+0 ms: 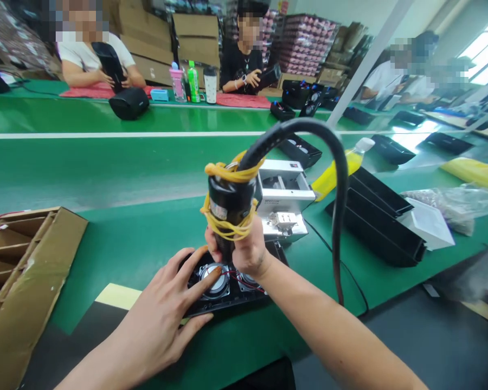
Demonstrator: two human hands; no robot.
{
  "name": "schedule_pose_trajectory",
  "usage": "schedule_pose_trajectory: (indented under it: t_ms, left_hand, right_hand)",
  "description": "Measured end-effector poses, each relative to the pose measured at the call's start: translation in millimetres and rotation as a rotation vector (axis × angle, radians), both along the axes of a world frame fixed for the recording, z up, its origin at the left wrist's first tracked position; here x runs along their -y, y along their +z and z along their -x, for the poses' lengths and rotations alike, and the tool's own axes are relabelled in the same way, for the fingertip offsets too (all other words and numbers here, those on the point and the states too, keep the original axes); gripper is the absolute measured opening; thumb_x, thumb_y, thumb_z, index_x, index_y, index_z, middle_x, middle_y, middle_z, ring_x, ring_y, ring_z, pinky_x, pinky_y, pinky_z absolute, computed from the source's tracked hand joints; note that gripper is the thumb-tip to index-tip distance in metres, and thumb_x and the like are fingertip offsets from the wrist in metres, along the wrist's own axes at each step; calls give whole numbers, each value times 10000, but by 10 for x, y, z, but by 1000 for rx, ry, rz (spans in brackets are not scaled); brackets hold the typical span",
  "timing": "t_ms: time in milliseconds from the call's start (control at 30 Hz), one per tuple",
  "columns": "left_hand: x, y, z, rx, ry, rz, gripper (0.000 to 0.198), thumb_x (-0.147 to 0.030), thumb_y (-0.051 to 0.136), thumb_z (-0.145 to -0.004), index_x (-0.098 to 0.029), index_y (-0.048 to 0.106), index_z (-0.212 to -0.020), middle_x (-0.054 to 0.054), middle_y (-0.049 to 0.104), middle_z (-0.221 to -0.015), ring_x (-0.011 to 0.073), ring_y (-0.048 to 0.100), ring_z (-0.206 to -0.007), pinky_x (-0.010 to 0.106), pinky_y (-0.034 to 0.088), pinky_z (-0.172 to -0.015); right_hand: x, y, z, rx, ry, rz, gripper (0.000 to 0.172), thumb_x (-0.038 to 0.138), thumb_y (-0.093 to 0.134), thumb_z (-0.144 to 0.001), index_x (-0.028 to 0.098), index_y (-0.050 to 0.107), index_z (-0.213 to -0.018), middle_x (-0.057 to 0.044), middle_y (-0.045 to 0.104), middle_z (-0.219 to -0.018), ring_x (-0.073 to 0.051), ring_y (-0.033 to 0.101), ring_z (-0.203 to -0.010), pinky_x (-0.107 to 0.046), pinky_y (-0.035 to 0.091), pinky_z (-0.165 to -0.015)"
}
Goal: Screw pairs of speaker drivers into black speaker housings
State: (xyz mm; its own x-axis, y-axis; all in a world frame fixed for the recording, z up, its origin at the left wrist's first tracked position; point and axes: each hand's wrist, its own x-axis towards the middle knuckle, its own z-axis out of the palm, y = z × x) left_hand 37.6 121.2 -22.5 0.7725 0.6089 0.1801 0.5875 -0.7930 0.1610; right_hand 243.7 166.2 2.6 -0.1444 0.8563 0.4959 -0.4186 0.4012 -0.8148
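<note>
The green counter [106, 179] fills the middle of the frame, with a cardboard box [20, 281] at the lower left. At lower centre lies a black speaker panel [228, 302] with 2 round drivers. The left hand [162, 309] lies spread flat on the panel's left end, fingertips touching the left driver [214, 279]. The right hand [248, 252] is wrapped tight around a black power screwdriver [229, 208] bound with yellow rubber bands, upright over the panel's middle. Its thick cable [340, 179] arches to the right.
</note>
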Motion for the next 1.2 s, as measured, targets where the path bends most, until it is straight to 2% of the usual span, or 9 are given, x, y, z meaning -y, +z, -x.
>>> schedule_pose_trajectory:
  t_ms: [100,200,267,333,400,467,600,1067,1200]
  left_hand:
    - [9,-51,30,27,-22,-54,692,-337,610,-988,-389,393,-1643,81,328,-1735,411,402,-1513,629,577,-1089]
    - [12,-85,44,63,-18,-66,682,-294,597,-991,-394,405,-1637,56,281,-1764,410,392,-1529,627,586,-1087]
    - [16,-98,42,95,7,-40,642,-255,574,-1002,-409,445,-1611,29,247,-1782,406,361,-1556,634,575,-1102]
    - [19,-108,30,132,14,-14,613,-227,572,-1000,-424,493,-1575,11,240,-1787,403,339,-1575,630,576,-1104]
    - [22,-118,9,163,6,-2,607,-203,581,-991,-424,521,-1552,8,243,-1788,405,335,-1582,621,584,-1101]
    - [29,-126,-20,172,-8,-6,614,-191,590,-985,-417,524,-1551,17,241,-1790,412,339,-1582,623,588,-1097]
    - [64,-128,-74,183,6,-1,616,-175,586,-989,-407,519,-1556,22,258,-1786,409,340,-1585,634,563,-1125]
    - [127,-84,-99,197,27,28,591,-174,544,-1031,-411,480,-1568,17,213,-1797,367,271,-1623,643,532,-1158]
    - [176,-29,-80,168,54,28,612,-154,553,-1015,-400,487,-1572,36,164,-1809,399,258,-1625,643,550,-1137]
  right_hand:
    - [39,100,-49,3,-17,-35,481,708,569,-949,237,587,-856,20,561,-617,-126,500,-441,-251,391,-397]
    - [126,343,-266,-44,-106,-83,472,712,560,-949,264,630,-1081,32,592,-676,-118,487,-425,-240,388,-377]
    - [182,561,-498,-71,-251,-148,547,743,560,-939,284,623,-1230,46,595,-684,-113,479,-408,-233,390,-357]
    - [207,753,-749,-57,-464,-241,569,760,536,-946,261,641,-1198,57,579,-646,-106,462,-383,-234,396,-354]
    - [192,863,-962,-16,-614,-242,572,771,547,-931,246,648,-1134,64,566,-612,-113,462,-372,-241,384,-350]
    - [150,879,-1099,17,-697,-198,581,789,561,-904,245,637,-1092,68,557,-596,-121,465,-369,-246,374,-353]
    - [68,768,-1170,29,-762,-160,618,828,527,-885,244,611,-1068,75,537,-588,-120,459,-363,-244,351,-354]
    - [59,683,-1159,-28,-717,-160,622,825,548,-888,228,619,-1050,73,544,-588,-111,448,-358,-234,348,-339]
    - [95,680,-1149,-13,-698,-150,662,837,561,-868,228,637,-1116,72,549,-582,-115,443,-353,-239,356,-339]
